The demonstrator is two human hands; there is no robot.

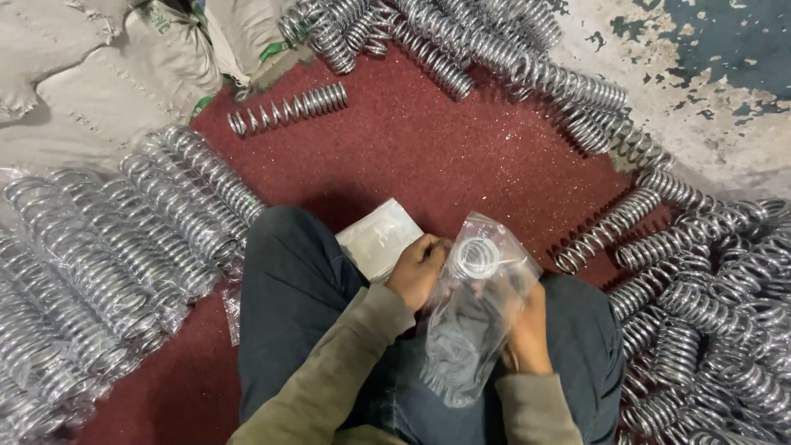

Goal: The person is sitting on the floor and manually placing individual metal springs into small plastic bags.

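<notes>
Landmark: red mat, glittery, spread under everything.
Bagged spring: chrome coil spring inside a clear plastic bag, held upright above the lap at the near edge of the red mat, coil end facing up.
Left hand: left hand curled around the upper side of the clear plastic bag, fingers closed on bag and spring top.
Right hand: right hand behind the lower part of the bag, fingers wrapped against it from the right; partly veiled by the plastic.
Spare bags: flat stack of empty bags resting on the knee, just beside the left hand.
Bagged pile: wrapped springs laid in rows along the left edge of the red mat.
Bare pile: unwrapped springs heaped along the right edge of the red mat, more across the far edge.
Single spring: lone spring lying apart on the far left part of the red mat.
Sacks: pale woven sacks beyond the far left corner of the red mat.
Floor: worn concrete floor, paint flaking, past the far right corner.
</notes>
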